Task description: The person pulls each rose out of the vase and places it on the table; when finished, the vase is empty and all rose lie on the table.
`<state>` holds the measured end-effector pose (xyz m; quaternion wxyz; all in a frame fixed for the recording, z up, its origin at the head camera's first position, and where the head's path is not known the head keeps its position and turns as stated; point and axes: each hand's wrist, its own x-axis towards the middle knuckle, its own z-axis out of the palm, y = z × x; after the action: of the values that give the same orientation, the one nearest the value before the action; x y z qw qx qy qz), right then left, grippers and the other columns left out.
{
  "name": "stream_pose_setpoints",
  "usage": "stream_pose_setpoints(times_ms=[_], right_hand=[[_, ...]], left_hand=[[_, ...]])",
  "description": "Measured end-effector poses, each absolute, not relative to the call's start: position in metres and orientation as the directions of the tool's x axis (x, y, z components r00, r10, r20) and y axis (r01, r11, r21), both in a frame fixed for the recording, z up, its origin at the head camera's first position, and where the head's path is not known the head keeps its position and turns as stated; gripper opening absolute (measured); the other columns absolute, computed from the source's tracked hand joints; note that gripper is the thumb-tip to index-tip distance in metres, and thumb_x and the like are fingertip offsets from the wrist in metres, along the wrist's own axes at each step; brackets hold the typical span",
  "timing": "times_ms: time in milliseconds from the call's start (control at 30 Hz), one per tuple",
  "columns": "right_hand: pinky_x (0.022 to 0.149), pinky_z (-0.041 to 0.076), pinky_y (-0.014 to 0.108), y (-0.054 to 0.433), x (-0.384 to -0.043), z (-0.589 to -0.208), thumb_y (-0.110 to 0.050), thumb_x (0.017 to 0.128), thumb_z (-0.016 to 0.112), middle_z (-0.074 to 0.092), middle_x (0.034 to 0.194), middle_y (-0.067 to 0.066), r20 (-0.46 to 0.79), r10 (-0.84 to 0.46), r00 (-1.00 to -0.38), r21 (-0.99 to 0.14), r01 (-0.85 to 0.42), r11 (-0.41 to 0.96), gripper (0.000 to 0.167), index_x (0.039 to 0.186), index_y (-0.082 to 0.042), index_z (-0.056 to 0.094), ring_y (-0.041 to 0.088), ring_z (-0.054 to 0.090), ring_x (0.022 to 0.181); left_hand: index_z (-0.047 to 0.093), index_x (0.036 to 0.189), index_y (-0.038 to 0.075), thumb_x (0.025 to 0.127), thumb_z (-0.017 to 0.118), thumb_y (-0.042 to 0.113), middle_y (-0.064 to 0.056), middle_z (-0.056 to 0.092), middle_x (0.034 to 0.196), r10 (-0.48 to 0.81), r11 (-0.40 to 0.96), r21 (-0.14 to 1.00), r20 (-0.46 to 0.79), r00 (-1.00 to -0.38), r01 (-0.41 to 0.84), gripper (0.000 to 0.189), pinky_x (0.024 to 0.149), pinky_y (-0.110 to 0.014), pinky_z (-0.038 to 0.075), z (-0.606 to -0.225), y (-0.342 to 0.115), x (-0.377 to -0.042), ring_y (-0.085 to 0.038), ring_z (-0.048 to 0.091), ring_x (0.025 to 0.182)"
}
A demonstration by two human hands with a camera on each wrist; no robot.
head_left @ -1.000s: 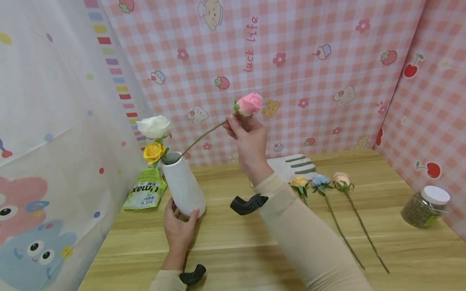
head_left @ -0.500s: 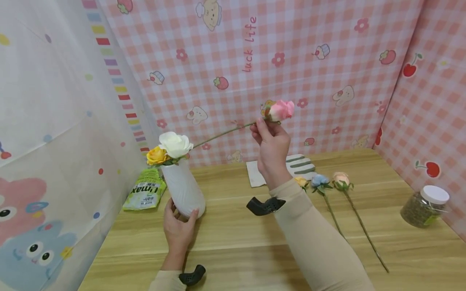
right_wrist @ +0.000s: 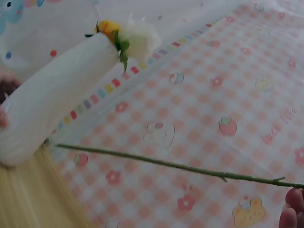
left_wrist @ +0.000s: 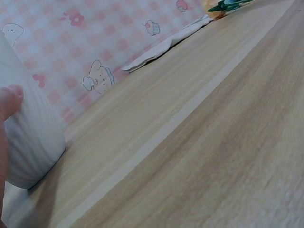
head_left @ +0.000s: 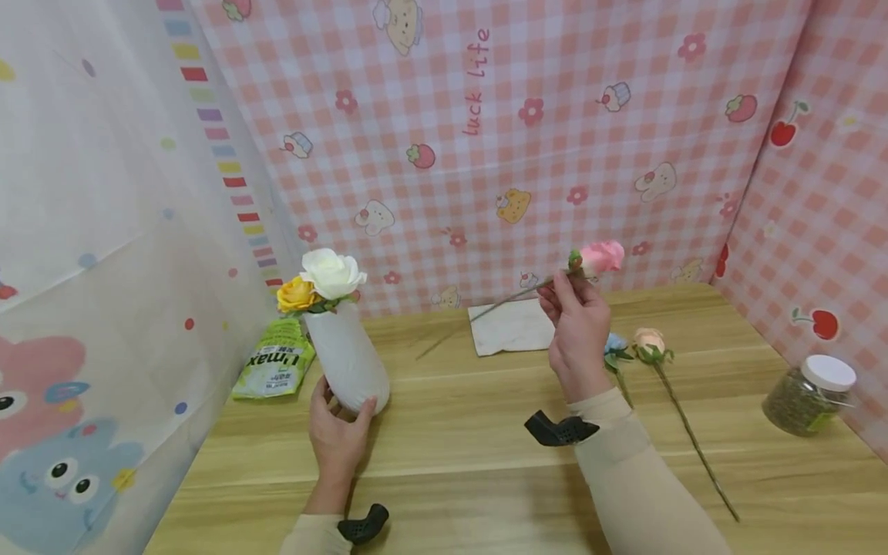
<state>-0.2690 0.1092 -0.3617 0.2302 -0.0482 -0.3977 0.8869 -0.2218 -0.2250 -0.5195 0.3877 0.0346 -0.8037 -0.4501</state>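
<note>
Low on its body, a white vase (head_left: 347,358) is gripped by my left hand (head_left: 340,435), thumb on one side and fingers on the other. A white rose (head_left: 333,273) and a yellow rose (head_left: 297,294) stand in its mouth. My right hand (head_left: 579,331) pinches a pink rose (head_left: 602,257) just under the bloom. Its long green stem (right_wrist: 190,168) points left toward the vase, apart from it in the right wrist view. Below the right hand lie a blue rose (head_left: 614,347), partly hidden, and a peach rose (head_left: 650,343).
A green packet (head_left: 274,361) lies left of the vase. A white glove (head_left: 513,327), partly covered by the right hand, lies at the back of the wooden table (head_left: 444,432). A lidded jar (head_left: 810,395) stands at the far right. Patterned cloth walls (head_left: 555,154) close off the back and sides.
My right hand has drawn the pink rose's stem out of the vase and carried it right and down. The white and yellow roses have settled lower in the vase. My left hand stays put.
</note>
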Motion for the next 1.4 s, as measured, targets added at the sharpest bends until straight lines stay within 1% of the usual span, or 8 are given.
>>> stream_pose_setpoints(times_ms=[333,600,733,867,1000,1100,1233,1400], right_hand=[[0.057,0.054,0.023,0.136,-0.256,-0.396,-0.022,0.09,0.068,0.068,0.091,0.008,0.003,0.369,-0.929,-0.869,-0.186,-0.459,0.026,0.11,-0.005,0.068,0.015,0.068,0.077],[0.055,0.055,0.023,0.147,-0.254,-0.415,-0.018,0.092,0.066,0.07,0.081,0.005,-0.027,0.349,-0.937,-0.893,-0.134,-0.429,0.029,0.116,-0.003,0.062,0.013,0.068,0.071],[0.056,0.055,0.023,0.148,-0.254,-0.418,-0.021,0.093,0.063,0.069,0.082,0.003,0.003,0.303,-0.953,-0.929,-0.115,-0.352,0.031,0.119,-0.004,0.059,0.013,0.069,0.071],[0.056,0.053,0.021,0.146,-0.256,-0.422,-0.02,0.097,0.058,0.063,0.085,0.002,-0.023,0.218,-0.976,-0.969,-0.033,-0.246,0.03,0.123,-0.006,0.052,0.01,0.067,0.071],[0.06,0.053,0.023,0.144,-0.256,-0.427,-0.011,0.097,0.057,0.059,0.093,0.002,-0.042,0.109,-0.993,-0.994,0.03,-0.108,0.044,0.137,-0.003,0.041,0.009,0.064,0.076],[0.065,0.055,0.027,0.143,-0.255,-0.433,-0.005,0.094,0.06,0.061,0.102,0.007,-0.032,0.033,-0.999,-0.999,0.031,-0.012,0.057,0.145,0.0,0.034,0.01,0.064,0.079],[0.066,0.057,0.029,0.142,-0.256,-0.442,-0.003,0.092,0.063,0.066,0.106,0.018,-0.004,-0.036,-0.999,-0.994,0.0,0.111,0.053,0.14,0.004,0.041,0.013,0.066,0.078],[0.062,0.056,0.03,0.142,-0.256,-0.454,-0.006,0.089,0.067,0.07,0.098,0.02,0.002,-0.075,-0.997,-0.956,-0.024,0.293,0.032,0.116,0.005,0.056,0.015,0.066,0.07]], left_hand=[[0.041,0.14,0.0,0.072,0.086,0.022,-0.02,0.054,0.123,-0.421,0.572,0.772,0.567,-0.708,0.278,0.084,0.084,-0.045,0.051,-0.516,-0.228,-0.222,-0.029,0.054,0.111],[0.041,0.14,0.001,0.071,0.086,0.023,-0.019,0.054,0.124,-0.425,0.577,0.771,0.566,-0.707,0.27,0.085,0.085,-0.044,0.051,-0.516,-0.229,-0.222,-0.028,0.053,0.112],[0.041,0.14,0.0,0.071,0.086,0.022,-0.019,0.053,0.125,-0.426,0.577,0.769,0.571,-0.702,0.276,0.086,0.084,-0.045,0.051,-0.515,-0.228,-0.222,-0.029,0.053,0.112],[0.041,0.14,0.001,0.071,0.086,0.022,-0.019,0.053,0.125,-0.424,0.575,0.77,0.57,-0.703,0.277,0.086,0.085,-0.045,0.05,-0.514,-0.227,-0.222,-0.029,0.053,0.113],[0.041,0.14,0.001,0.071,0.087,0.022,-0.018,0.053,0.125,-0.422,0.576,0.769,0.57,-0.705,0.277,0.086,0.085,-0.045,0.05,-0.514,-0.227,-0.223,-0.029,0.053,0.113],[0.041,0.14,0.0,0.07,0.087,0.021,-0.019,0.054,0.125,-0.417,0.581,0.764,0.575,-0.704,0.28,0.086,0.085,-0.044,0.05,-0.514,-0.226,-0.223,-0.029,0.053,0.113],[0.041,0.14,-0.001,0.07,0.087,0.02,-0.019,0.054,0.125,-0.411,0.584,0.76,0.579,-0.704,0.284,0.086,0.085,-0.045,0.051,-0.515,-0.225,-0.222,-0.029,0.053,0.113],[0.041,0.139,-0.001,0.07,0.087,0.018,-0.02,0.054,0.124,-0.414,0.584,0.762,0.576,-0.705,0.28,0.085,0.085,-0.047,0.05,-0.518,-0.224,-0.22,-0.031,0.053,0.113]])
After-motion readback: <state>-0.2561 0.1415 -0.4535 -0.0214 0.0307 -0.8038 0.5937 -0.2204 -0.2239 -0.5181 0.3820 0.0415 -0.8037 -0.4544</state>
